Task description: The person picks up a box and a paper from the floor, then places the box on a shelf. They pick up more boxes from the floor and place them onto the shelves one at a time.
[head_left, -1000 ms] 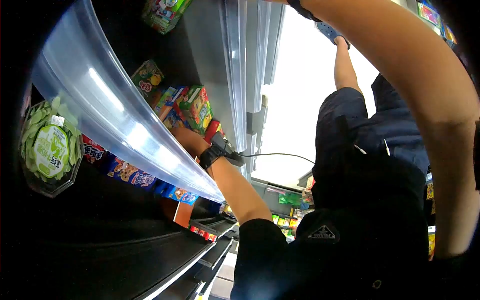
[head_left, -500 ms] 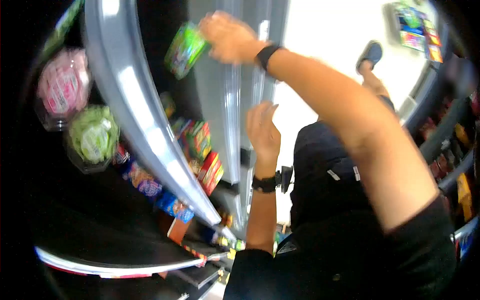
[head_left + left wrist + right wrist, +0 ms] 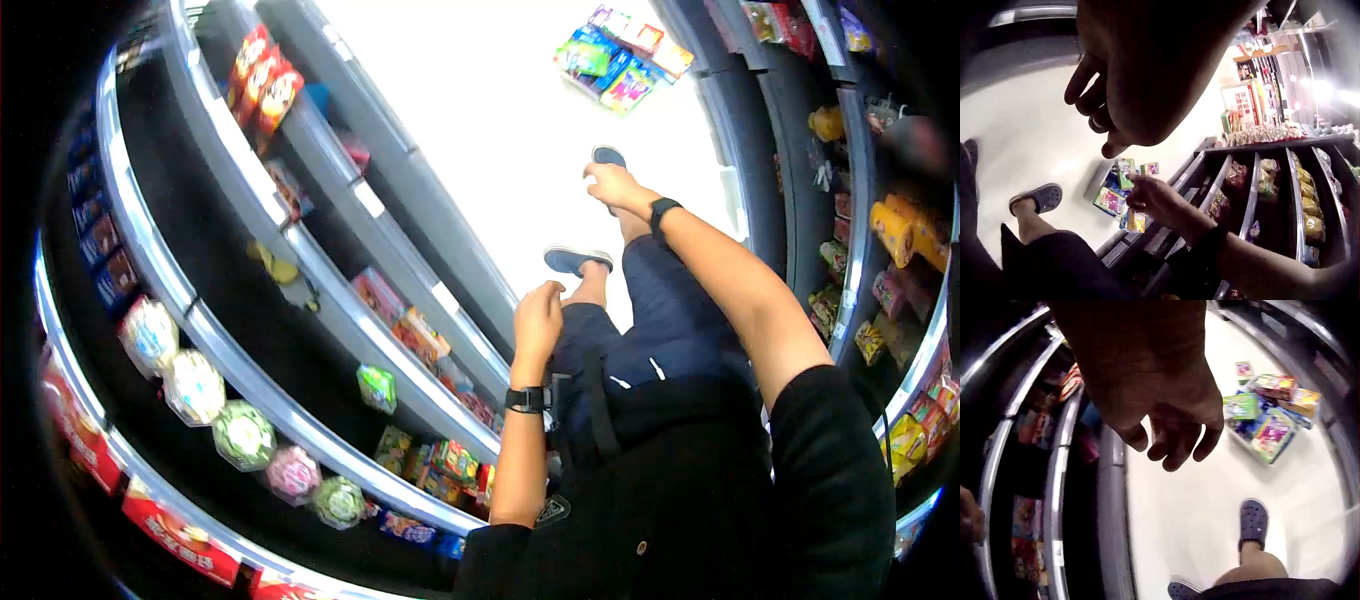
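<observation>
L hand (image 3: 537, 325) & R hand (image 3: 612, 185) both empty, fingers loosely bent, approx. half open. Snack pkgs (image 3: 622, 60) heaped in bin (image 3: 1249, 449) on flr beyond R hand; bin's side clearer in wrist views. Ring (image 3: 1096, 122) on L hand: L wrist view only. Green pkg (image 3: 377, 388) on shelf (image 3: 335, 350): head view only.

White floor (image 3: 450, 130), on it a pale container (image 3: 1251, 450) heaped with bright packs (image 3: 1274, 434).
</observation>
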Demonstrator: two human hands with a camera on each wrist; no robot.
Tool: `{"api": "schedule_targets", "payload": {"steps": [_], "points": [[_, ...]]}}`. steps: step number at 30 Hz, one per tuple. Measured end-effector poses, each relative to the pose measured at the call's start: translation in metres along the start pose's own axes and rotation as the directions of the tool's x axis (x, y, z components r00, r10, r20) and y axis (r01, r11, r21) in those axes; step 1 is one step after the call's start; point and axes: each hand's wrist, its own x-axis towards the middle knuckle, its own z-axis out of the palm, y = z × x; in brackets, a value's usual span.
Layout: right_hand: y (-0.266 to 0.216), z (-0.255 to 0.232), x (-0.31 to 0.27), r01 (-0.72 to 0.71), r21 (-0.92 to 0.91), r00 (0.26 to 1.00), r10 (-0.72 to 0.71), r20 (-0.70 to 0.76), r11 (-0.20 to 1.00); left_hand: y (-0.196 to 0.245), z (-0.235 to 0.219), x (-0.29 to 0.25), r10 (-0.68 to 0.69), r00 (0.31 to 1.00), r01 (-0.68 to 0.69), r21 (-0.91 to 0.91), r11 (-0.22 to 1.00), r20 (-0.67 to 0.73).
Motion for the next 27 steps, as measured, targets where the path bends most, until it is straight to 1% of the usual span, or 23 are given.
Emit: {"api": "schedule_targets", "payload": {"steps": [1,2,3,4,6,8,9,10,11,12,13,14,16,18,19,20,21,22,23,24,25,26,27], "points": [[0.027,-0.020,0.002,-0.103,0.044,0.995,0.103,-0.011,0.994,0.011,-0.001,0.022,0.022,1.000,-0.022,0.035,0.999,0.002],[0.053,-0.040,0.002,-0.150,0.081,0.985,0.156,-0.079,0.985,0.022,-0.002,0.046,0.037,0.999,-0.037,0.072,0.997,0.002],[0.070,-0.059,0.002,-0.245,0.104,0.964,0.253,-0.084,0.964,0.021,0.000,0.072,0.066,0.998,-0.067,0.032,0.997,0.007],[0.083,-0.076,-0.001,-0.315,0.145,0.936,0.333,-0.117,0.938,0.033,-0.006,0.099,-0.014,0.999,0.015,-0.014,1.000,0.037],[0.108,-0.093,0.001,-0.337,0.144,0.915,0.360,-0.180,0.930,0.033,0.000,0.152,-0.065,0.996,0.052,-0.204,0.978,-0.059],[0.132,-0.105,0.011,-0.415,0.210,0.882,0.448,-0.144,0.885,0.022,0.016,0.209,-0.113,0.993,0.105,-0.157,0.982,-0.045],[0.137,-0.105,0.011,-0.456,0.240,0.864,0.491,-0.112,0.857,0.013,0.027,0.234,-0.090,0.996,0.085,-0.183,0.979,-0.017],[0.137,-0.105,0.011,-0.448,0.239,0.861,0.488,-0.146,0.862,0.001,0.038,0.260,-0.070,0.998,0.070,-0.209,0.975,0.007],[0.134,-0.111,0.015,-0.435,0.233,0.858,0.479,-0.185,0.870,-0.017,0.051,0.287,-0.013,0.998,0.025,-0.217,0.976,0.058],[0.130,-0.122,0.025,-0.417,0.222,0.853,0.464,-0.237,0.881,0.007,0.044,0.302,-0.122,0.981,0.159,-0.271,0.949,0.147],[0.123,-0.129,0.030,-0.410,0.250,0.843,0.469,-0.264,0.877,0.005,0.048,0.324,-0.054,0.984,0.087,-0.197,0.977,0.169],[0.118,-0.136,0.038,-0.410,0.235,0.830,0.467,-0.303,0.881,0.006,0.045,0.345,0.011,0.980,0.014,-0.120,0.993,0.201],[0.114,-0.152,0.050,-0.412,0.256,0.795,0.482,-0.369,0.875,0.010,0.044,0.386,0.028,0.968,0.006,-0.133,0.991,0.251],[0.114,-0.173,0.064,-0.395,0.323,0.776,0.500,-0.384,0.860,0.024,0.037,0.417,0.043,0.961,-0.006,-0.134,0.991,0.274],[0.113,-0.178,0.072,-0.379,0.358,0.773,0.504,-0.386,0.854,0.057,0.015,0.422,0.019,0.959,0.010,-0.098,0.995,0.284],[0.117,-0.179,0.081,-0.348,0.460,0.786,0.522,-0.332,0.817,0.088,-0.002,0.433,0.003,0.957,0.016,-0.063,0.998,0.290],[0.124,-0.181,0.093,-0.313,0.555,0.798,0.530,-0.287,0.771,0.070,0.013,0.457,0.054,0.973,-0.040,-0.070,0.997,0.223],[0.136,-0.185,0.101,-0.279,0.643,0.810,0.535,-0.242,0.713,0.076,0.014,0.474,0.070,0.975,-0.063,-0.037,0.997,0.213],[0.128,-0.196,0.109,-0.251,0.744,0.813,0.552,-0.185,0.620,0.086,0.015,0.486,0.093,0.978,-0.092,-0.016,0.996,0.185],[0.135,-0.199,0.117,-0.252,0.772,0.846,0.520,-0.118,0.584,0.095,0.013,0.492,0.100,0.981,-0.104,0.012,0.995,0.164],[0.138,-0.202,0.118,-0.275,0.735,0.870,0.485,-0.084,0.619,0.106,0.009,0.498,0.015,0.971,-0.019,0.015,1.000,0.238],[0.130,-0.218,0.123,-0.282,0.692,0.895,0.442,-0.060,0.664,0.120,0.006,0.501,-0.121,0.948,0.120,0.019,0.993,0.295],[0.128,-0.226,0.122,-0.264,0.713,0.906,0.420,-0.047,0.650,0.120,0.010,0.505,-0.103,0.948,0.093,0.046,0.995,0.302]]}}
